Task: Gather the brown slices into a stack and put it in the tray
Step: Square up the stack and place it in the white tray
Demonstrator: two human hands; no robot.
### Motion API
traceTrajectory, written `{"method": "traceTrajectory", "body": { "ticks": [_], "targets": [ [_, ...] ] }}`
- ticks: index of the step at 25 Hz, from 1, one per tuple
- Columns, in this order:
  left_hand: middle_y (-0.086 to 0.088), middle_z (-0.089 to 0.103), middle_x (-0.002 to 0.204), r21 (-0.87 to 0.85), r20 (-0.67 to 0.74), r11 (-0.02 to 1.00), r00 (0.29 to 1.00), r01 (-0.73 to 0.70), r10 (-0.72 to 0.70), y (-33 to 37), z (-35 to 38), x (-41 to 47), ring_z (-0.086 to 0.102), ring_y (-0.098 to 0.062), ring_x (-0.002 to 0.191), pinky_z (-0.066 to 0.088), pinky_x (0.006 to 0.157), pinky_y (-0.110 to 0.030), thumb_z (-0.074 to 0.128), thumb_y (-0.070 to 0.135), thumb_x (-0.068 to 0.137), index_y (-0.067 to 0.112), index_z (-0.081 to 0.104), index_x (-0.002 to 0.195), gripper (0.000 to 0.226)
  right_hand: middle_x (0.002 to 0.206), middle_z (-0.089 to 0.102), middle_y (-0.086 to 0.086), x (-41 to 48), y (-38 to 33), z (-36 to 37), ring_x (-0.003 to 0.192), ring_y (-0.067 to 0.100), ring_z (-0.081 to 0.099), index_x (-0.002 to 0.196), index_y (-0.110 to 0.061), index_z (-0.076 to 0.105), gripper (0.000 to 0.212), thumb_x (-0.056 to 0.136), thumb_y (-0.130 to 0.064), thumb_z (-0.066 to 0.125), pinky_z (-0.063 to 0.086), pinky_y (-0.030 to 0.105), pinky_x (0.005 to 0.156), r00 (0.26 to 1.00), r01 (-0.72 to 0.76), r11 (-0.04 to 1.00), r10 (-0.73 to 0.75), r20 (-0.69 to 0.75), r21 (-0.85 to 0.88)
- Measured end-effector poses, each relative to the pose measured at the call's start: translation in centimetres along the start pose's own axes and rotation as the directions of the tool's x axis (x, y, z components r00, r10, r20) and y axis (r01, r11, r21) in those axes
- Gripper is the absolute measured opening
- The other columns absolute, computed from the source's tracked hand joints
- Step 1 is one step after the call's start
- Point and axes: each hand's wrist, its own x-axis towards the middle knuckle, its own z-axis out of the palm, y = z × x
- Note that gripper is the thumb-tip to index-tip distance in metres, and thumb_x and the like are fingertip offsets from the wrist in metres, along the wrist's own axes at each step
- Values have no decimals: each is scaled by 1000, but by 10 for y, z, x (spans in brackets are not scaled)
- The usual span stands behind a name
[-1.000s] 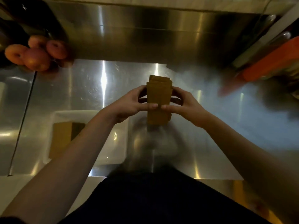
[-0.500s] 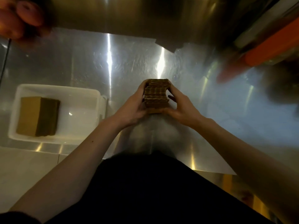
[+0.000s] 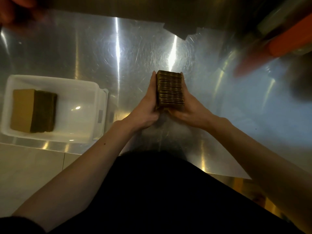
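The left hand [image 3: 147,110] and right hand [image 3: 190,110] grip the stack of brown slices [image 3: 170,88] between them; left of them, the tray [image 3: 76,120] holds a second stack [image 3: 33,110].

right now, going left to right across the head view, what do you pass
white tray with a brown block in it, left hand, stack of brown slices, right hand, blurred orange object
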Motion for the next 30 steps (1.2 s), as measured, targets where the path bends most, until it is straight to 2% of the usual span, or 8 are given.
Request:
{"method": "traceTrajectory", "body": {
  "ticks": [3,6,9,13,16,22,27,30],
  "targets": [
    [-19,6,165,17,-1,999,1000,-31,31,-1,5,3,29,-32,147,26,119,-48,63,2,90,9,-27,149,108,145,28,-16,0,4,1,124,-8,42,151,-4,1,91,88,-20,64,33,13,103,1000,-1,1000,1,1,-10],
    [-16,5,166,-10,-10,999,999,-38,38,-2,7,5,32,-28,146,29,119,-39,62,-2,89,12,-27,150,109,139,28,-19,3,2,3,117,-18,39,151,-8,11,80,90,-24,60,29,5,99,1000,-17,1000,16,-18,-17],
    [-15,14,165,-31,-23,999,999,-36,35,-5,6,3,40,-21,141,31,113,-16,62,1,90,12,-27,150,108,138,32,-16,3,3,7,116,-22,38,151,-11,10,76,92,-25,55,28,2,96,999,-33,999,32,-42,-19],
    [-16,14,165,-51,-55,999,998,-15,12,-3,10,0,35,-26,145,29,117,-24,62,4,91,10,-24,151,105,141,29,-15,0,3,11,118,-22,35,151,-10,8,73,95,-19,53,26,3,100,996,-55,999,54,-67,-2],
    [-17,10,166,-56,-68,998,998,-20,16,-1,12,0,30,-26,148,27,119,-30,62,5,91,8,-22,152,104,141,29,-14,0,3,13,122,-12,38,151,-10,6,73,95,-14,53,27,5,101,996,-48,999,48,-81,2],
    [-12,29,160,-70,-63,997,998,-27,23,-3,13,-1,47,-12,132,32,104,-6,64,9,92,10,-23,152,105,143,30,-11,-3,1,14,124,-6,37,152,-10,4,75,94,-13,52,26,5,102,995,-44,998,47,-86,38],
    [-11,28,160,-51,-79,998,997,-28,24,-2,14,1,47,-17,135,35,113,-26,65,9,92,9,-25,152,108,147,39,9,-3,2,16,113,-12,46,151,-5,5,78,90,-26,50,32,2,95,997,-32,998,35,-71,45],
    [-15,18,164,-38,-63,999,998,-12,9,-2,13,2,35,-25,145,28,120,-42,65,8,91,10,-25,151,108,142,46,7,-4,2,17,104,-12,52,151,-7,-3,85,89,-25,51,38,5,90,997,-37,998,40,-70,44]
  ]
}}
